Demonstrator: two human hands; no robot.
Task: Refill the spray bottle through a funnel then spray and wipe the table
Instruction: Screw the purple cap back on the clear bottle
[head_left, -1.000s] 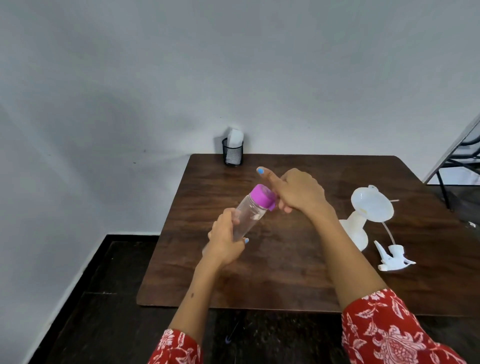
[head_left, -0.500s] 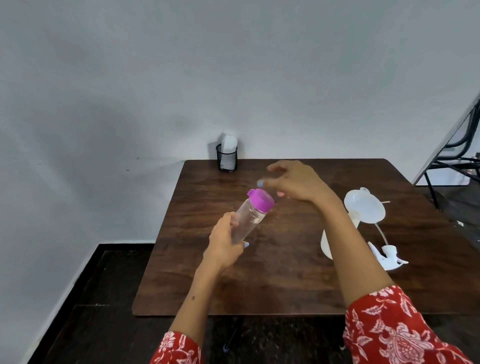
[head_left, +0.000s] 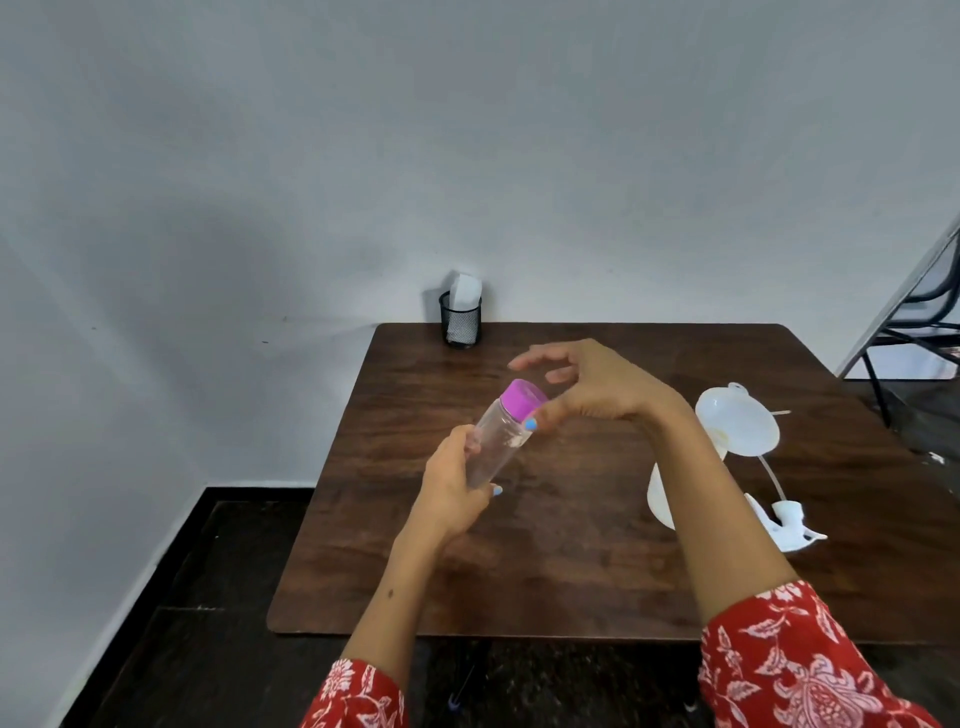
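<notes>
My left hand (head_left: 453, 488) grips the lower body of a clear plastic bottle (head_left: 500, 440), tilted up and to the right over the table. Its purple cap (head_left: 523, 399) is on. My right hand (head_left: 587, 387) hovers at the cap with fingers spread, the thumb tip touching the cap's side. A white spray bottle (head_left: 661, 499) stands at the right, partly hidden by my right forearm, with a white funnel (head_left: 737, 427) in its neck. The white trigger sprayer head (head_left: 792, 525) with its tube lies on the table beside it.
The dark wooden table (head_left: 519, 582) stands against a white wall. A black mesh cup holding white cloth or paper (head_left: 461, 317) sits at the back edge. A metal chair frame (head_left: 914, 332) is at the far right. Dark floor lies left and in front.
My right hand has lifted from gripping the cap with a finger pointing to an open, spread pose over it. The view has shifted slightly; the bottle stays in my left hand.
</notes>
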